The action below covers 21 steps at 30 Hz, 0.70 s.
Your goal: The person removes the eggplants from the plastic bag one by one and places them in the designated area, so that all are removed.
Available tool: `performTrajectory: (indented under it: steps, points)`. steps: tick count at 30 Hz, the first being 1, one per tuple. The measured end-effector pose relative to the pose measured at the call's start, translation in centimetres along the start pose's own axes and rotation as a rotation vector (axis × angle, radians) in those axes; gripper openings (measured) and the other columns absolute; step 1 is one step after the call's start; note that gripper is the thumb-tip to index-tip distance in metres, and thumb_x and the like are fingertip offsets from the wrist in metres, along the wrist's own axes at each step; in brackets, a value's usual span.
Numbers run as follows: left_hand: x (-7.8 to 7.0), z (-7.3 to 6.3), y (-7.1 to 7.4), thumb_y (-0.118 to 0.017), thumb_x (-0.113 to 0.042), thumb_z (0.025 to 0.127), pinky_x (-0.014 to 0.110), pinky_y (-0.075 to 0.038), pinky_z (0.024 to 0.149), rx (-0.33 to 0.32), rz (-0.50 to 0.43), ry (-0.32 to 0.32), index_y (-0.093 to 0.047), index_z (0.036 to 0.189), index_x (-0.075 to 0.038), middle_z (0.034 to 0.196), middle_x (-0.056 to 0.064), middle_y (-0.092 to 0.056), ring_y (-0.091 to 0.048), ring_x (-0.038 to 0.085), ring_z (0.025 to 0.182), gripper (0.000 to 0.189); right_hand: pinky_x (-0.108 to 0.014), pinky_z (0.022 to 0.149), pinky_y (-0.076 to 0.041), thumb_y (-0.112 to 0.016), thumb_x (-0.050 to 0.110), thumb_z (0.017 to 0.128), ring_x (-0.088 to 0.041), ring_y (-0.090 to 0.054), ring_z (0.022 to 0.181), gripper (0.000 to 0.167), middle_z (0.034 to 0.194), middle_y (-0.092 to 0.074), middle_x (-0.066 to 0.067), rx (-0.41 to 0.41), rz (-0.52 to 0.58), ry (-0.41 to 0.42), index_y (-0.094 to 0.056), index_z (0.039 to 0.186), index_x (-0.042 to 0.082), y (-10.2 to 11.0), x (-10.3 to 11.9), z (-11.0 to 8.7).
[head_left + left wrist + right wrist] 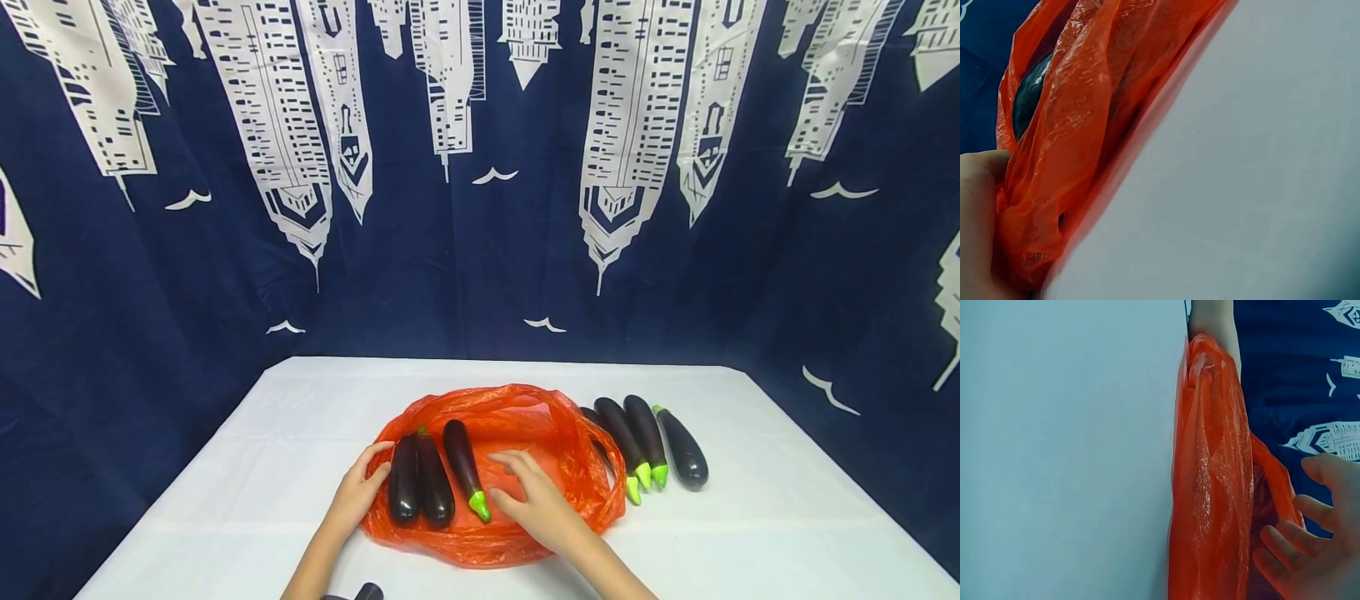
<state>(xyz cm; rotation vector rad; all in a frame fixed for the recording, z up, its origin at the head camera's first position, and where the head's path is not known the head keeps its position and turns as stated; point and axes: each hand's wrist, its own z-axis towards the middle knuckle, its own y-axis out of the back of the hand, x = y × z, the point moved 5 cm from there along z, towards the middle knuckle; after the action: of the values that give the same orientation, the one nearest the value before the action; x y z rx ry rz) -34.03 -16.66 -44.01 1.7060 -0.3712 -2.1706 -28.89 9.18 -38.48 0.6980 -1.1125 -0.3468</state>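
Note:
An orange-red plastic bag (465, 546) lies on the table with its mouth spread wide. Inside, two dark purple eggplants (403, 479) lie side by side at the left, and a third eggplant (461, 458) with a bright green cap rests near the middle. My left hand (358, 487) holds the bag's left edge; in the left wrist view its thumb lies against the bunched plastic (1066, 144). Over the bag's opening, my right hand (536, 504) has its fingers spread and holds nothing, just right of the third eggplant's green cap. The right wrist view shows those parted fingers beside the bag (1210, 481).
Several more eggplants (643, 429) lie on the white table (757, 467) right of the bag, one partly hidden behind its rim. A small dark object (369, 592) shows at the bottom edge by my left forearm. A navy curtain (465, 275) with white buildings hangs behind.

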Motion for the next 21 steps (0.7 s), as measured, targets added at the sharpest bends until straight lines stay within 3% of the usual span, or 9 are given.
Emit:
performTrajectory:
  steps: [13,21]
  points:
    - [-0.4,-0.1,0.1,-0.051,-0.021,0.092,0.059,-0.028,0.103,0.003,0.012,-0.003,-0.050,0.126,-0.012,0.133,0.017,-0.047,-0.039,0.037,0.126,0.035,-0.054,0.098,-0.037,-0.057,0.031,0.087,-0.031,-0.044,0.123,0.048,0.134,-0.043,-0.009,0.047,0.000,0.009,-0.045,0.131,0.012,-1.6,0.0,1.7]
    - [-0.3,-0.1,0.0,-0.053,-0.022,0.091,0.058,-0.029,0.102,-0.001,0.025,-0.016,-0.051,0.124,-0.013,0.132,0.017,-0.049,-0.041,0.036,0.125,0.035,-0.052,0.097,-0.040,-0.060,0.027,0.086,-0.031,-0.047,0.119,0.051,0.133,-0.042,-0.011,0.047,-0.004,0.014,-0.044,0.132,0.014,-3.0,-0.6,2.4]
